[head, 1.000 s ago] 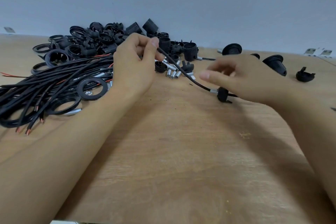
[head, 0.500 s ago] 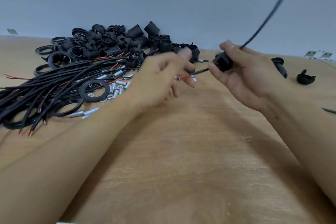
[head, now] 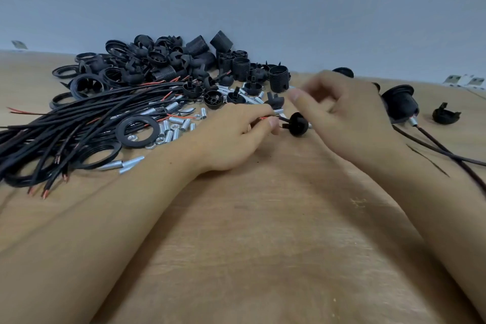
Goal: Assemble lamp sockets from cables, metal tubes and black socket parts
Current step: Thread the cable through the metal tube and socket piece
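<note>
At about nine o'clock on the wooden table [head: 263,244] a bundle of black cables [head: 79,123] is spread, its long axis running from lower left to upper right, the bared copper ends pointing toward seven o'clock. Black rings [head: 137,131] and short metal tubes [head: 168,131] are scattered just beside the bundle, and a heap of black socket parts [head: 184,60] is piled at eleven o'clock against the wall. Near the centre, the left hand [head: 231,139] is laid on the table with its fingers curled; the red-and-black wire end of a cable [head: 282,119] is pinched between thumb and fingertips. That short visible stretch lies roughly level, left to right, and is run into a round black socket cap [head: 298,124], which sits just right of the pinch, its broad face turned toward the viewer. The right hand [head: 347,118] is held over the cap from one o'clock, fingers loosely bent; it is blurred, and whether anything is gripped cannot be told. At two to three o'clock an assembled socket [head: 401,102] with its trailing cable [head: 447,152] is seen, then a lone black part [head: 445,114]. A plain grey-blue wall [head: 263,2] is seen behind the table.
</note>
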Demonstrator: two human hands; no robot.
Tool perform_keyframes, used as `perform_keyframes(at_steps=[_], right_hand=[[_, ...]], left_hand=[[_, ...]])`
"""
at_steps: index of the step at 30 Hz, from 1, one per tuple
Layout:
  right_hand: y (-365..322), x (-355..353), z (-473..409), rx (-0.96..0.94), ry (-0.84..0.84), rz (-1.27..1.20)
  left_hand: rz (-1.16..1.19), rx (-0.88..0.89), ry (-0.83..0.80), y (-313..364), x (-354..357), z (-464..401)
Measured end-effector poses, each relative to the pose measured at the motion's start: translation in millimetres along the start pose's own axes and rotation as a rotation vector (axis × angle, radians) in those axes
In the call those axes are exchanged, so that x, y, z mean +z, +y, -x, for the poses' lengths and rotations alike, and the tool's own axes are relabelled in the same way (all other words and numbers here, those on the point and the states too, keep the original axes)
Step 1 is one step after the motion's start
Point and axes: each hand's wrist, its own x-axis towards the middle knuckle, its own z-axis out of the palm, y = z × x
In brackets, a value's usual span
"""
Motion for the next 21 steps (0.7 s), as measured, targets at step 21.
perform_keyframes(at_steps=[21], right_hand=[[11.7, 25.8, 0.0, 0.225, -0.199, -0.624]], left_hand=[[-0.55, -0.288, 0.374, -44.0, -24.4, -11.8]])
